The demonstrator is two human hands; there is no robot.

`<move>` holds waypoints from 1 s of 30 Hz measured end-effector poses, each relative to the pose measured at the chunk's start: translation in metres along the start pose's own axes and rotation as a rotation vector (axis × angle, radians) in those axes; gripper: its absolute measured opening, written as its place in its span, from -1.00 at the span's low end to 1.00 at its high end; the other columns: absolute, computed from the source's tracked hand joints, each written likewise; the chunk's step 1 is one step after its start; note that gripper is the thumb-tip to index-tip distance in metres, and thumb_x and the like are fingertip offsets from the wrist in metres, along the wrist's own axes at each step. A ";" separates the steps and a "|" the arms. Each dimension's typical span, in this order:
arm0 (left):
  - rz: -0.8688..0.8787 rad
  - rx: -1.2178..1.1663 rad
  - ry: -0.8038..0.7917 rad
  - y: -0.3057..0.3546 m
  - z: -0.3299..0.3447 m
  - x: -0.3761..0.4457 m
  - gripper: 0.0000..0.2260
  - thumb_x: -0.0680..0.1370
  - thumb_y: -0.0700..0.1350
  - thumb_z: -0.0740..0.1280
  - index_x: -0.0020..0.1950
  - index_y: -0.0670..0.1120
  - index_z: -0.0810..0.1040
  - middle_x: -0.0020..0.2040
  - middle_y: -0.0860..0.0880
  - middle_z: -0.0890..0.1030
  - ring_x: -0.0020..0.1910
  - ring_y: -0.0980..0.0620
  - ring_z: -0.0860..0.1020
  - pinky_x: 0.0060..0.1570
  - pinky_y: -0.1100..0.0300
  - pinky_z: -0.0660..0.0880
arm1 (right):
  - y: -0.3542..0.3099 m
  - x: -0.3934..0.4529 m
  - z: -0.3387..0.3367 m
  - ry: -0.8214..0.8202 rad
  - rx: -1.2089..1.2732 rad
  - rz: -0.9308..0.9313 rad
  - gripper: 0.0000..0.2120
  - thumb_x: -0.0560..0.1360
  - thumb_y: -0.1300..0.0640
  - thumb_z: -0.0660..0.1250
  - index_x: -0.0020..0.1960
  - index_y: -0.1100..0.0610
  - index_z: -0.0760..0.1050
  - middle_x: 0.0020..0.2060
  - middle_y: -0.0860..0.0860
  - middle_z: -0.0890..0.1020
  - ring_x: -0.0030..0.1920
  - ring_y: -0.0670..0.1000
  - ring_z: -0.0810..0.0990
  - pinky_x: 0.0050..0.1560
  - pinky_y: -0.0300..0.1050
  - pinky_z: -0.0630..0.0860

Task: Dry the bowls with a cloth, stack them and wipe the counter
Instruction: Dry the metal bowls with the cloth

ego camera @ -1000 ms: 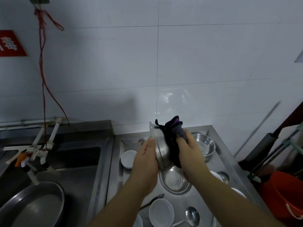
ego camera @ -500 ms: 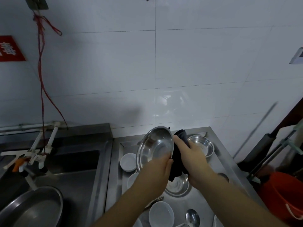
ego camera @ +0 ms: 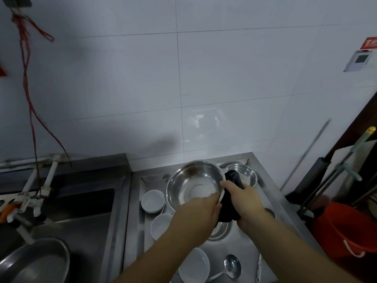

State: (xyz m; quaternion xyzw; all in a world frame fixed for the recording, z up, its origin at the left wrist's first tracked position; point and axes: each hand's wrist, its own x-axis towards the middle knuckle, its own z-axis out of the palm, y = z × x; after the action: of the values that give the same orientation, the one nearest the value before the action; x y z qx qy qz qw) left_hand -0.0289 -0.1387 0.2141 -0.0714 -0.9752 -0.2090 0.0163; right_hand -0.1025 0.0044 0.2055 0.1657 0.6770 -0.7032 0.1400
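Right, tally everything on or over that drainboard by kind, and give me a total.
Steel bowls: 3
White dishes: 3
Spoons: 1
Cloths: 1
Total: 8 in plain sight; more may be hidden.

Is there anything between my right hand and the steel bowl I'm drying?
Yes, the dark cloth. The right hand grips it against the outside of the steel bowl, so the cloth lies between that hand and the bowl. The left hand holds the bowl's near rim directly.
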 end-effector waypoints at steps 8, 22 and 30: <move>-0.112 -0.075 0.282 -0.021 0.009 0.032 -0.61 0.67 0.17 0.14 0.44 0.11 0.51 0.22 0.10 0.66 0.18 0.13 0.57 0.23 0.15 0.48 | 0.010 0.039 -0.042 0.051 0.158 0.100 -0.43 0.14 -0.11 0.59 0.02 0.22 0.65 -0.26 0.15 0.63 -0.30 0.17 0.67 -0.36 0.01 0.59; -0.802 -0.983 0.142 -0.014 0.086 0.142 -0.84 0.67 -0.18 0.33 0.10 -0.08 0.72 -0.12 -0.11 0.77 -0.09 -0.15 0.75 -0.03 -0.06 0.72 | 0.009 0.143 -0.158 0.003 0.202 0.133 -0.68 0.37 0.08 0.58 0.06 0.20 0.69 -0.15 0.22 0.71 -0.19 0.21 0.71 -0.14 0.15 0.59; -0.932 -1.183 0.098 0.017 0.147 0.200 -0.85 0.64 -0.26 0.37 0.08 -0.16 0.75 -0.06 -0.20 0.77 -0.06 -0.15 0.77 -0.10 0.11 0.70 | 0.013 0.235 -0.221 0.035 0.007 0.183 -0.70 0.39 0.15 0.64 0.03 0.25 0.67 -0.30 0.14 0.72 -0.31 0.13 0.70 -0.31 0.00 0.65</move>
State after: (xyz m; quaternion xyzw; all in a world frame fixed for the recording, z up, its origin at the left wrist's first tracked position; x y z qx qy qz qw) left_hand -0.2241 -0.0361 0.0991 0.3613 -0.6277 -0.6858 -0.0716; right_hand -0.3005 0.2313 0.0881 0.2396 0.6589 -0.6870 0.1910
